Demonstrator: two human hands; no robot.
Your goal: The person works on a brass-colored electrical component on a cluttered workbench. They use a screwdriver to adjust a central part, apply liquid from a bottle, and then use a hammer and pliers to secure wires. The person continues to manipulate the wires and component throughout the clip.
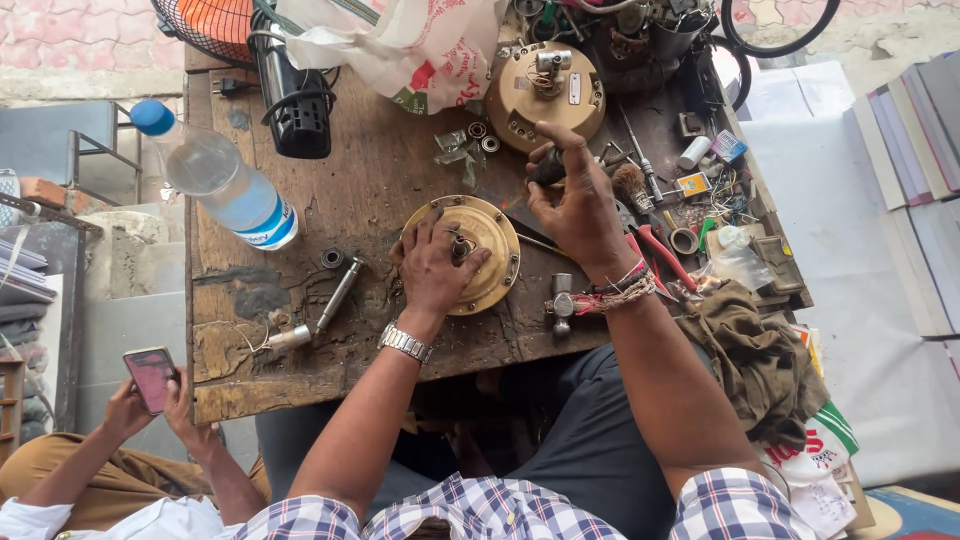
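Left hand (437, 262) rests with spread, released fingers on the brass disc (487, 246) lying on the desk (330, 200). Right hand (580, 205) is clenched around a dark-handled tool (548, 166) just beside the disc.

Part of the round brass plate (487, 250) is covered by the left hand (432, 268). The dark tool (547, 167) is largely hidden inside the right hand (580, 205), so its kind cannot be told. The fan grille (205, 25) and the plastic bag (400, 40) are cut off by the top edge. The small parts (710, 190) at the table's (260, 300) right end are too small to be told apart.
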